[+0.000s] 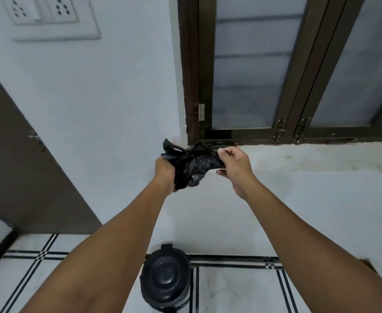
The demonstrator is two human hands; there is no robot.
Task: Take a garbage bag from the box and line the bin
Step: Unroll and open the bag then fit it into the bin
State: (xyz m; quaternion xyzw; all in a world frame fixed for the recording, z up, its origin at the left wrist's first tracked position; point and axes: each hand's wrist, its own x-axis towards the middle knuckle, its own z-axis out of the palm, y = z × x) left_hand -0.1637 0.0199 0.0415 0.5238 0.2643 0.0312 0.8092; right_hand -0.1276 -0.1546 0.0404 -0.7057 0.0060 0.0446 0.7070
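Observation:
A crumpled black garbage bag (191, 164) hangs between both hands at the level of the window sill. My left hand (164, 171) grips its bunched left side. My right hand (233, 163) pinches the bag's right edge between thumb and fingers. Just behind the bag, a dark flat box (221, 144) with green print lies on the sill below the window frame. The black bin (165, 277) stands on the floor against the wall, directly below my arms, with its domed lid closed.
A dark-framed window (287, 68) with frosted panes fills the upper right above the white sill (309, 154). A brown door (27, 172) stands at the left. A socket plate (43, 12) sits on the wall at top left. The floor has white tiles with black lines.

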